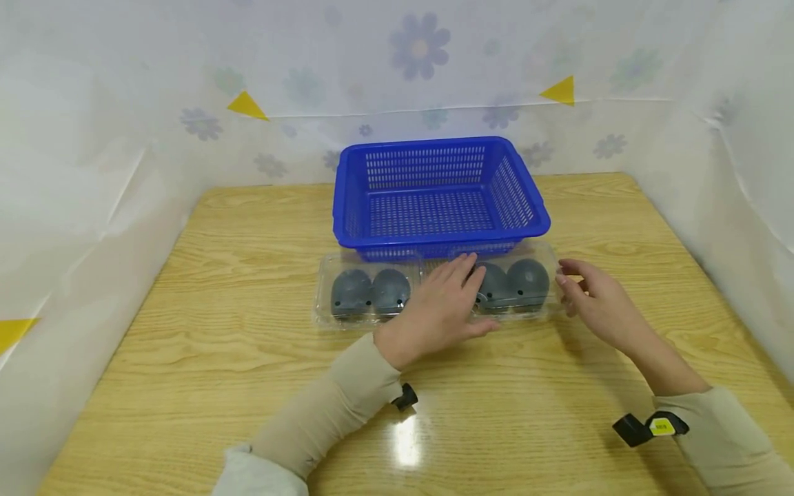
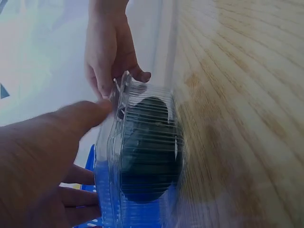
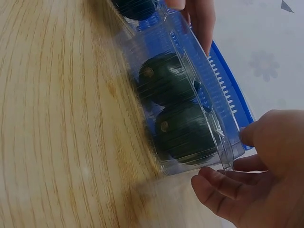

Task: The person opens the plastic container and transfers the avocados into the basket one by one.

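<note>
The left hand [image 1: 437, 306], fingers outstretched and gripping nothing, hovered over a clear box [image 1: 515, 315]. The right hand [image 1: 603, 303], partly curled, pinched its end. Beyond both sat a blue basket [image 1: 442, 241].

Clear boxes [image 1: 324, 295] (dark round contents [image 1: 528, 282]) before a blue basket [image 1: 434, 241]

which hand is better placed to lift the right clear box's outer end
Probably the right hand: its fingers are at the outer end of that clear box, while the left hand is over the inner end.
</note>
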`<action>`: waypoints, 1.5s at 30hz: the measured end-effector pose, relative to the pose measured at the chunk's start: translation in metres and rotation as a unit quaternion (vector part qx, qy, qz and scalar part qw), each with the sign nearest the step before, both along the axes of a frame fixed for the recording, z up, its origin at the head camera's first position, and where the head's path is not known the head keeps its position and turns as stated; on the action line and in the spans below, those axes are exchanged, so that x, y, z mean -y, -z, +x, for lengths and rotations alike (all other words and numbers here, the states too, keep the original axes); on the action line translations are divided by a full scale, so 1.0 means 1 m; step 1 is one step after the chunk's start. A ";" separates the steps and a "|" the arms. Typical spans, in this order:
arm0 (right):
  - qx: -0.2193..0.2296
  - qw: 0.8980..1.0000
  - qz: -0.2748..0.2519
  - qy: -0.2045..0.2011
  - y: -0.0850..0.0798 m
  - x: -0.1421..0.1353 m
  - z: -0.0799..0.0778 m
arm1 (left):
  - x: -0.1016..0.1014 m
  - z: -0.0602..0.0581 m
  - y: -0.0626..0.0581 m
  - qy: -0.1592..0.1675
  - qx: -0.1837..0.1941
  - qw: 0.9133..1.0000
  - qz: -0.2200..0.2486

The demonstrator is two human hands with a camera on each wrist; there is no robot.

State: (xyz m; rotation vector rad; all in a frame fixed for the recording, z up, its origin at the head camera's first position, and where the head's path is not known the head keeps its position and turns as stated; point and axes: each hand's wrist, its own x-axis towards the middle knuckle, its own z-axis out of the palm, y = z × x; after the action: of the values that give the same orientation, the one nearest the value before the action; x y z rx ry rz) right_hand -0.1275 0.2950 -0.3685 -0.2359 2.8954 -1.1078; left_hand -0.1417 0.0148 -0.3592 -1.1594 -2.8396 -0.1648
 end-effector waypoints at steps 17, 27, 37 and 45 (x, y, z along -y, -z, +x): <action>0.027 1.000 -0.009 0.011 -0.004 0.002 0.015 | 0.000 0.010 0.000 0.034 -0.060 0.997 -0.022; 0.038 0.999 -0.029 0.009 -0.006 0.001 0.024 | -0.002 0.017 -0.007 0.026 -0.029 0.999 -0.037; 0.064 0.996 -0.063 0.011 -0.004 -0.001 0.030 | -0.017 0.020 -0.002 0.141 -0.148 0.976 0.076; 0.082 0.990 -0.111 -0.007 -0.006 -0.005 0.035 | -0.029 0.020 0.005 0.150 -0.241 0.957 0.065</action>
State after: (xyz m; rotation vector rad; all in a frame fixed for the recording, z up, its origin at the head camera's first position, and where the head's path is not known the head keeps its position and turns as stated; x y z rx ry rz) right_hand -0.0925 0.3001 -0.3626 -0.1614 2.6244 -1.3789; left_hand -0.1216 0.0436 -0.3641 -1.3741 -2.1939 -0.0680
